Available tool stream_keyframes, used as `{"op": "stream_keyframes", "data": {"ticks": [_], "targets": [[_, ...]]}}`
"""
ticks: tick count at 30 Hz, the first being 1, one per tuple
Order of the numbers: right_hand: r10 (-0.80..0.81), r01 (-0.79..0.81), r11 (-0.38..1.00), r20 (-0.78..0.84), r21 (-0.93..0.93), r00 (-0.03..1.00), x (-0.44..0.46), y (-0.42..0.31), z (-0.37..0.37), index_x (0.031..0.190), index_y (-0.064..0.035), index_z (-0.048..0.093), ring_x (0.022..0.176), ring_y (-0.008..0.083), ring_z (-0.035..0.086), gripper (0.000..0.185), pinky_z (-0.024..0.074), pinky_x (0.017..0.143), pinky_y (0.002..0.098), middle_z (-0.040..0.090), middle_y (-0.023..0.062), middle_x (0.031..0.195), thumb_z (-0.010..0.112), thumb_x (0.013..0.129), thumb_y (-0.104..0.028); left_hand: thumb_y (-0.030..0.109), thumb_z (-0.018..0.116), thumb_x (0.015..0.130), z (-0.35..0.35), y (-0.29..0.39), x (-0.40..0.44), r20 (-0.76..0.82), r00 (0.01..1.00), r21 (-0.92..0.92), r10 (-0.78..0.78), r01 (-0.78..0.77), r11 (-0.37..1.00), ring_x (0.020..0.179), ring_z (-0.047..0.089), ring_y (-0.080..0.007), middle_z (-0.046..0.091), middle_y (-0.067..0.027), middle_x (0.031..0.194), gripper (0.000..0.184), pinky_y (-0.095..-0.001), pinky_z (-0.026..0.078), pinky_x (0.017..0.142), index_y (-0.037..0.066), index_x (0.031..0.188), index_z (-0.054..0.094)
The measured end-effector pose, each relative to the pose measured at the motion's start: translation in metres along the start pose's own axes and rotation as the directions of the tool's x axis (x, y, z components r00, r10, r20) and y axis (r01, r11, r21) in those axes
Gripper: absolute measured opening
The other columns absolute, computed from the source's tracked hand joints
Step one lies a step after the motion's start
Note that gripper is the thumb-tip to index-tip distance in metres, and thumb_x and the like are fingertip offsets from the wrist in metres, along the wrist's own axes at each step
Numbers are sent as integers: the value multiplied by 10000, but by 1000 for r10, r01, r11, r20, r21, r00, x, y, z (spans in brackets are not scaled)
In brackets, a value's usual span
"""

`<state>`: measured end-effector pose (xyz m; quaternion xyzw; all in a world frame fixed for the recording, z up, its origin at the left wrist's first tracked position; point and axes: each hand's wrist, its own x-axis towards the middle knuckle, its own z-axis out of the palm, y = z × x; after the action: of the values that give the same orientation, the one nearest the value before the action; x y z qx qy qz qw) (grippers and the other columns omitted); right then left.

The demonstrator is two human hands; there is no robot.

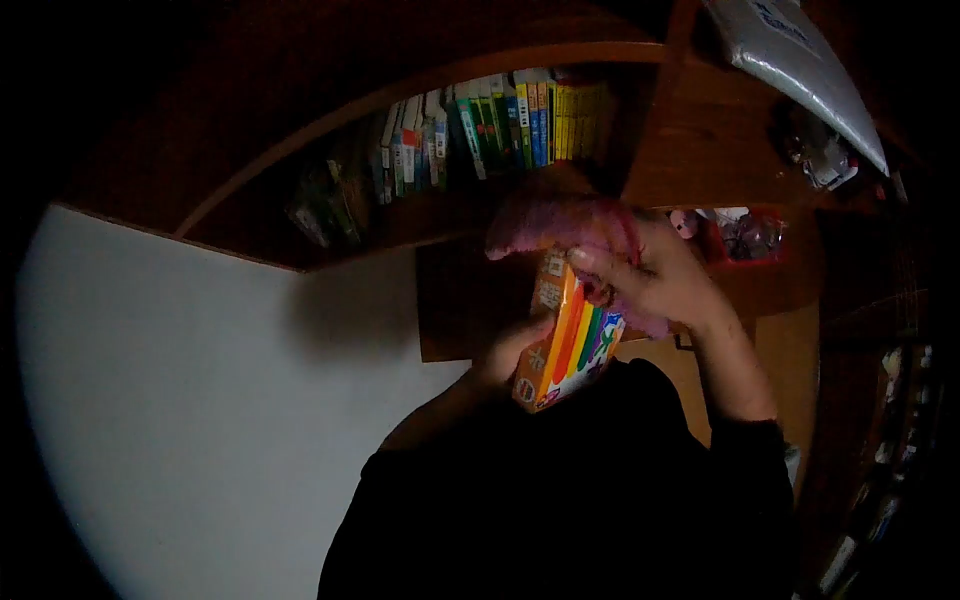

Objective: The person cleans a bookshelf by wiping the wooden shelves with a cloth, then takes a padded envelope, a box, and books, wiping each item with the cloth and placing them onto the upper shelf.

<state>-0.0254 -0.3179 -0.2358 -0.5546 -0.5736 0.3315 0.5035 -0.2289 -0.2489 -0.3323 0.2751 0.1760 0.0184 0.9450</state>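
My left hand [513, 349], partly hidden behind it, grips the lower side of a box [573, 345] with an orange-brown side and bright stripes of orange, yellow, green and purple. The box is tilted, in front of my chest. A pink, fluffy cloth [560, 226] is held in my right hand [650, 275], draped over the top end of the box. The right thumb lies across the cloth near the box's upper edge. Some of the cloth hangs below the right palm.
A wooden shelf [480, 217] ahead carries a row of upright books [500, 125], some leaning at the left. A silver padded envelope [805, 75] juts out at the upper right. Below it sits a red container [752, 236] of small items. A pale wall [200, 400] stands at left.
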Motion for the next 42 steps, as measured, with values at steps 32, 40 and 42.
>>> {"op": "stream_keyframes", "data": {"ticks": [32, 40, 42], "targets": [[320, -280, 843, -9, 459, 948, -40, 36, 7, 1178, -22, 477, 895, 98, 573, 378, 490, 773, 269, 594, 41, 1007, 620, 875, -198, 254, 680, 777, -18, -1, -4, 31, 963, -12, 266, -266, 964, 1077, 511, -239, 544, -133, 1147, 572, -398, 425, 896, 39, 1253, 447], [259, -289, 930, 154, 228, 954, -44, 34, 8, 1211, 8, 477, 993, 228, 568, 494, 445, 882, 349, 582, 127, 1120, 666, 834, -247, 151, 711, 760, 5, 73, -24, -27, 995, 709, 94, -47, 703, 997, 539, -219, 574, -118, 1044, 466, -359, 469, 808, 16, 1156, 506], [132, -143, 988, 166, 56, 977, -37, 30, 9, 1192, 4, 490, 985, 259, 576, 476, 444, 878, 368, 589, 145, 1095, 659, 835, -261, 157, 713, 764, 12, 81, -13, 26, 995, 733, 97, -85, 675, 989, 543, -214, 568, -112, 1049, 451, -342, 465, 815, 16, 1140, 507]]}}
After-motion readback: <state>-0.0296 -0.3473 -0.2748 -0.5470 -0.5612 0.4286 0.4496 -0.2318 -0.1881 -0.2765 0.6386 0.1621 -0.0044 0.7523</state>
